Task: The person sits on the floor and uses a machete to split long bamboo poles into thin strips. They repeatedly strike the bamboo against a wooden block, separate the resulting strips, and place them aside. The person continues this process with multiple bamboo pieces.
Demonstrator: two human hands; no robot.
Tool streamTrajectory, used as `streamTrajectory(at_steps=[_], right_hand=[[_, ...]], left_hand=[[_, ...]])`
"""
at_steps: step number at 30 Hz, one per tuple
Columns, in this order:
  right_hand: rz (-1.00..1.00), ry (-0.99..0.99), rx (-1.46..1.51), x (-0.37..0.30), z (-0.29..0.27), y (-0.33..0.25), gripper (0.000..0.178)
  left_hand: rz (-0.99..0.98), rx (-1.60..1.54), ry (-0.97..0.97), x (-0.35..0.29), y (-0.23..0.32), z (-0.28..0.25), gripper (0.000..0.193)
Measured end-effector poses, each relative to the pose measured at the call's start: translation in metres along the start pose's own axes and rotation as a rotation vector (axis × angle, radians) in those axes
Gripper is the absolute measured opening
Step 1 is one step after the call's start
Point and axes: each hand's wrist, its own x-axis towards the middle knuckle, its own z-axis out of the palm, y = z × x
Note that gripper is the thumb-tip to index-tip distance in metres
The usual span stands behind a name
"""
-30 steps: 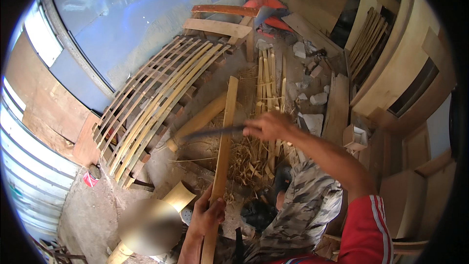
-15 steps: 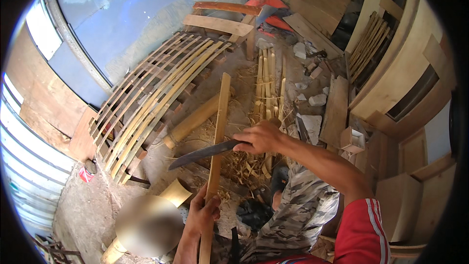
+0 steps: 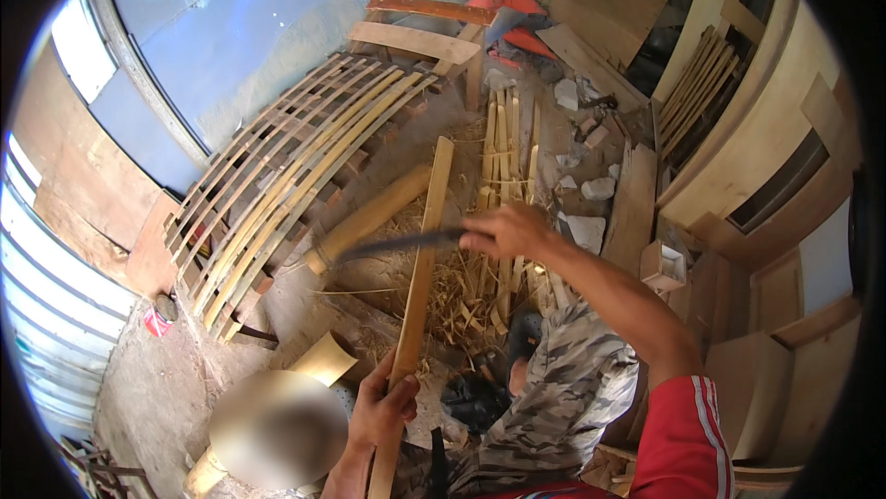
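Observation:
My left hand point(image 3: 383, 399) is closed round the lower part of a long, flat bamboo strip point(image 3: 422, 291), which slants up and away from me. In my right hand point(image 3: 510, 231) is the handle of a long, dark-bladed machete point(image 3: 392, 244). Its blade points left and crosses the strip above its middle; blur hides whether the edge touches. Curly bamboo shavings point(image 3: 472, 312) are heaped on the floor below my right forearm. Behind the strip lies a thick bamboo pole point(image 3: 374, 215).
A slatted bamboo frame point(image 3: 277, 190) curves along the left, by the blue wall. Split bamboo strips point(image 3: 503, 144) lie ahead, beside rubble point(image 3: 600, 188) and a plank point(image 3: 632, 213). At lower left are a cut bamboo piece point(image 3: 328, 358) and a red-and-white can point(image 3: 159, 319). Wooden panels point(image 3: 780, 157) line the right.
My right hand and the machete have moved up along the strip, farther from me. The strip's far end has swung slightly right, while my left hand keeps its grip low on it.

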Motion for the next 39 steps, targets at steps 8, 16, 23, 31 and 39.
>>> streamTrajectory(at_steps=[8, 16, 23, 31, 39], right_hand=[[0.138, -0.038, 0.050, -0.003, -0.006, 0.025, 0.048], [0.400, -0.234, 0.001, -0.010, -0.014, 0.052, 0.058], [1.286, -0.088, -0.083, -0.077, 0.014, 0.162, 0.068], [1.178, -0.278, 0.001, -0.039, 0.008, 0.115, 0.051], [0.934, -0.387, -0.089, -0.033, 0.022, 0.112, 0.046]], left_hand=[[0.003, 0.053, -0.028, 0.000, -0.007, -0.006, 0.056], [-0.108, 0.082, -0.040, -0.008, -0.014, -0.004, 0.055], [-0.071, 0.514, -0.131, -0.023, 0.013, -0.038, 0.043], [0.049, 0.936, 0.200, 0.041, 0.143, -0.076, 0.077], [-0.002, 1.567, 0.560, 0.092, 0.060, -0.189, 0.055]])
